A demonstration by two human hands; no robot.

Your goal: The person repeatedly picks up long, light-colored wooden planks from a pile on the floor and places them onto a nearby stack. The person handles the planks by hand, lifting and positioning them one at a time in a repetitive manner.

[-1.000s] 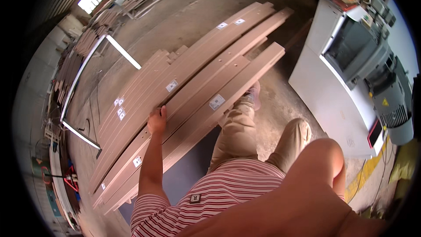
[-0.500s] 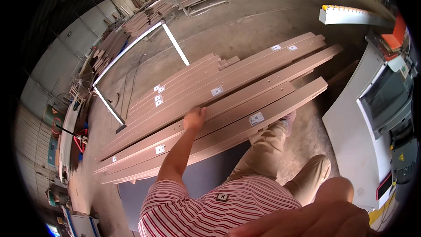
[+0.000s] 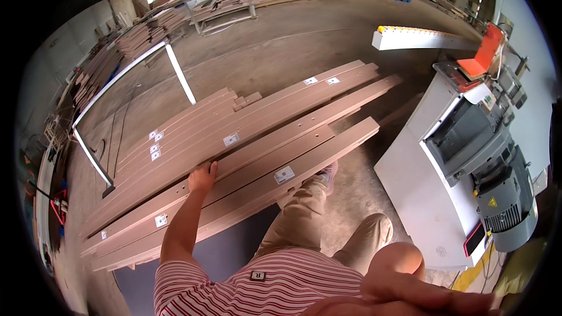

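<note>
Long brown boards point(image 3: 193, 140), several with white paper labels, lie side by side in front of me. My left hand point(image 3: 203, 178) is closed at the far edge of a brown board with small holes point(image 3: 281, 133), beside a dark gap between boards. Its fingertips are hidden past that edge. Closer to my body lies another board with a white label point(image 3: 284, 175). My right hand point(image 3: 404, 289) is raised very close to the camera at the lower right, away from the boards. It is cut off by the lower edge, and whether it holds anything is hidden.
At my right stands a white machine cabinet point(image 3: 418, 199) with a grey motor point(image 3: 506, 205) and an orange bracket point(image 3: 487, 52). Behind it is a white roller conveyor point(image 3: 415, 40). A white metal frame point(image 3: 180, 73) stands beyond the boards at left; stacked boards point(image 3: 152, 32) fill the back.
My view has swung right, so the boards appear further left and more of the machine shows. My left hand stays at the same board; my right hand's fingers now stretch further right.
</note>
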